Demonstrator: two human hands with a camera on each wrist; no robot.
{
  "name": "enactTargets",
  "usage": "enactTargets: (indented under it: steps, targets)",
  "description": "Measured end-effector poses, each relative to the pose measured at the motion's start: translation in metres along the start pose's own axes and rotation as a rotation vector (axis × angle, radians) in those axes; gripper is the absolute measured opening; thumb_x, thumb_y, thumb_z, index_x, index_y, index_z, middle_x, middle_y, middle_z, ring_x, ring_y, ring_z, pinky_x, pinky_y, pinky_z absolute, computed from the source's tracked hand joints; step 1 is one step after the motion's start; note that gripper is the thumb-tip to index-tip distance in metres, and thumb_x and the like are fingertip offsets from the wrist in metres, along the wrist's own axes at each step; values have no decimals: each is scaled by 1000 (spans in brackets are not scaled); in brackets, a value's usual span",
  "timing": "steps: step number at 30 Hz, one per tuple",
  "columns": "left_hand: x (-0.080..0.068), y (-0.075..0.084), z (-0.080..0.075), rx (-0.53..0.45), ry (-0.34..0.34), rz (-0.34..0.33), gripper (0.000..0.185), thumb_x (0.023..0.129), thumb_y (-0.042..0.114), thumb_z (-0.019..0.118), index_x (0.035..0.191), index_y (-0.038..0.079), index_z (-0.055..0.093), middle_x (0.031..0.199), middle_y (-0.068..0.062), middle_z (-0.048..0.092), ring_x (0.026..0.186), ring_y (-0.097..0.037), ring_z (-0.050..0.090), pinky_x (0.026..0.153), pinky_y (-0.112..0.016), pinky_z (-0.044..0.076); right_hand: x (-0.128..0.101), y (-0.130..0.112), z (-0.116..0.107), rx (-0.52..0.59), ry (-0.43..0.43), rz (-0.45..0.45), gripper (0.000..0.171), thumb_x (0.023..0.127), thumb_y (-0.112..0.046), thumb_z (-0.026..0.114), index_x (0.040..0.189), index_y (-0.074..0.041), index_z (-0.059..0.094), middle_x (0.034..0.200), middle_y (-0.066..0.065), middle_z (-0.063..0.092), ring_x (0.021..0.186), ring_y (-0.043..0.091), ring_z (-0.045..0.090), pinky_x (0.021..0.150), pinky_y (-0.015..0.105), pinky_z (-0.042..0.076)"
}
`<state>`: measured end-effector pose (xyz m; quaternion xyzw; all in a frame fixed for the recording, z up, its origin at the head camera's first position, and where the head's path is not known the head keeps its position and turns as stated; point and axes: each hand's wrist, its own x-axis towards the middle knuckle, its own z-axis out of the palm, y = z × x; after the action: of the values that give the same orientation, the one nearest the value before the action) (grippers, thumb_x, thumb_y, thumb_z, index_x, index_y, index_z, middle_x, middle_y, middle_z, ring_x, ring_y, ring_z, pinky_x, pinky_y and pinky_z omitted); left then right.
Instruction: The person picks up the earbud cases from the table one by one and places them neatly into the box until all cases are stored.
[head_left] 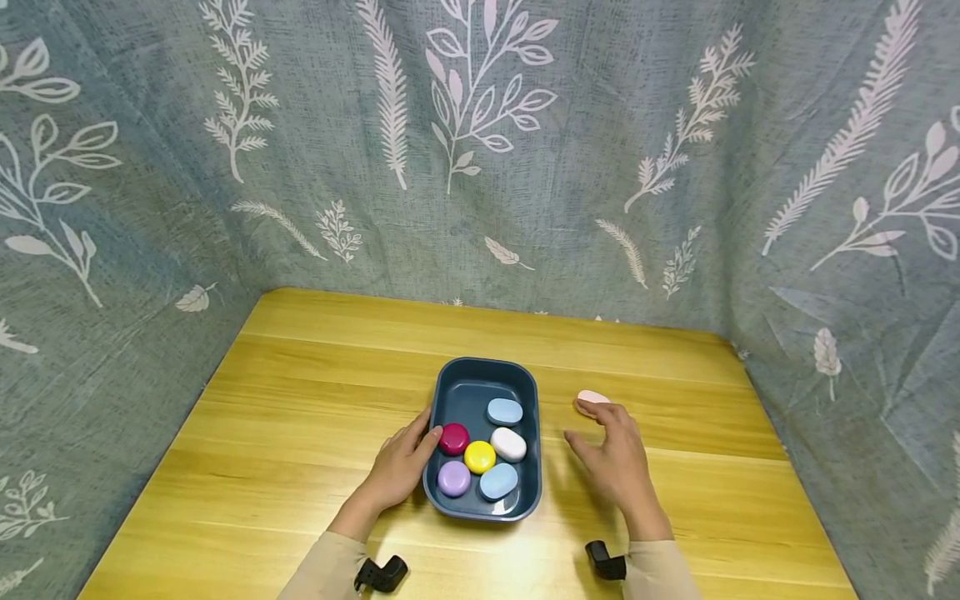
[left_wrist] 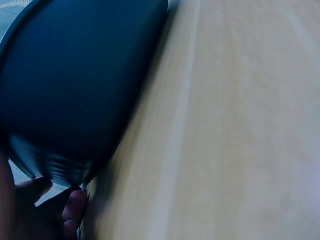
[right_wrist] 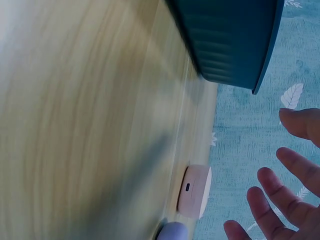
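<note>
**On the table, right of the tray: a small pink case under your fingertips**

On the wooden table (head_left: 300, 433), just right of the dark blue tray (head_left: 534, 392), lies the pink case (head_left: 592, 397). In the right wrist view it (right_wrist: 195, 192) lies flat and shows a small port on its side wall. It is probably light, hard plastic, smooth and a little slippery, so I think a pinch across its two long sides is safer than pressing from above, which may make it slide on the wood.

Your right hand (head_left: 615, 458) hovers above the table with the fingers spread and relaxed, the fingertips close to the case; I cannot tell if they touch it. It holds nothing.

Your left hand (head_left: 401, 467) rests against the left wall of the tray, fingers straight, the tips near the magenta case (head_left: 453, 438). In the tray there are also a yellow, a purple, a white and two light blue cases.
</note>
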<state>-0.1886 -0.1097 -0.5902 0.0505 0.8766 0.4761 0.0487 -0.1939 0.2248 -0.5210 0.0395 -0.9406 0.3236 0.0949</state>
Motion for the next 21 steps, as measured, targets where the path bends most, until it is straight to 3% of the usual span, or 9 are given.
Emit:
enactTargets:
  steps: [7, 14, 21]
  targets:
    - [0, 0, 0, -5, -1, -4, 65, 109, 56, 39, 163, 20, 36, 159, -9, 51, 148, -33, 45, 121, -61, 27, 1, 3, -5, -44, -29, 55, 54, 90, -21, 82, 139, -7, 65, 136, 22, 58, 115, 40, 53, 91, 51, 45]
    - [0, 0, 0, -8, -1, -4, 64, 108, 55, 40, 163, 22, 36, 159, -8, 50, 148, -31, 45, 121, -61, 27, -2, 10, -9, -33, -53, 86, 55, 94, -24, 78, 143, -7, 61, 141, 23, 54, 132, 45, 45, 107, 62, 41]
    - [0, 0, -1, -4, 2, -8, 64, 108, 55, 40, 163, 21, 37, 158, -9, 51, 147, -32, 46, 121, -61, 27, -3, 16, -12, -22, -84, 114, 56, 96, -24, 75, 146, -6, 58, 145, 23, 50, 136, 45, 41, 109, 64, 39]
